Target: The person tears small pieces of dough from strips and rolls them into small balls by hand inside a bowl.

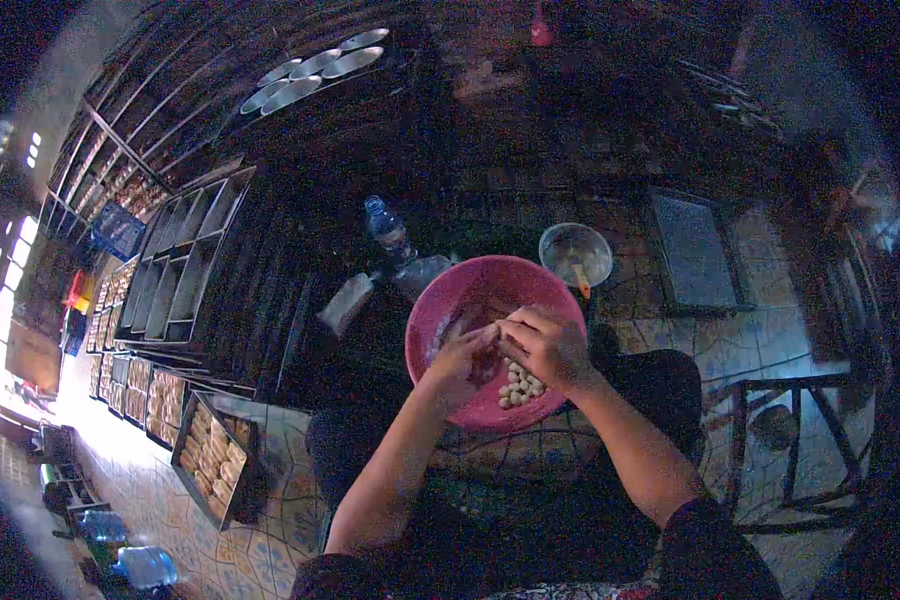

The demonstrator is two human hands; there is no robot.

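A round pink basin (435, 310) rests at the lap, between the knees. Several small pale balls (520, 385) lie together in its lower right part. Over the basin, my left hand (457, 358) and my right hand (545, 348) meet at the fingertips, with the fingers of both pressed together. Whatever is between them is too small to make out. Behind the basin at its right stands a small tub (576, 250) with an orange-handled tool (582, 280) in it.
A plastic bottle (390, 232) and a clear bag (347, 302) are behind the basin at left. Trays of pale pieces (210, 455) line the left floor. A flat tray (697, 250) and a dark metal frame (795, 450) are at right.
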